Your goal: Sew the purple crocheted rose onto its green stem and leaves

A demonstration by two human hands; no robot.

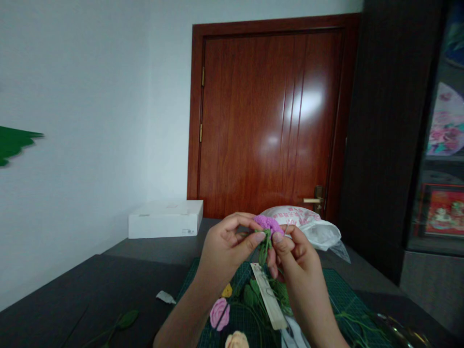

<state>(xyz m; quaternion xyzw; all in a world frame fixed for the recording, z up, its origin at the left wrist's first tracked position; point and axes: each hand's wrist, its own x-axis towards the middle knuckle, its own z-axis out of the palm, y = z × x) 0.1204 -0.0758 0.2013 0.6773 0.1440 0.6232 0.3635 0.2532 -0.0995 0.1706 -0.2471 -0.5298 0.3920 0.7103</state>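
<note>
A purple crocheted flower (268, 223) with green yarn leaves (265, 247) hanging under it is held up between both hands. My left hand (228, 241) pinches its left side, thumb against the green part. On the other side, my right hand (295, 246) grips the flower's lower right edge between thumb and fingers. A thin, shiny needle-like piece (288, 225) sticks up by the right fingertips; its lower end is hidden. Beneath the hands lie a pink crocheted rose (219, 313), a small yellow piece (226, 290), a cream flower (237, 340) and green crocheted leaves (251, 293).
A green cutting mat (331, 282) covers part of the dark table (145, 270). On it rests a pale ruler-like strip (268, 298). Farther back are a white box (165, 220) and a white plastic bag (322, 232). Shiny scissors-like metal (397, 331) lies at lower right.
</note>
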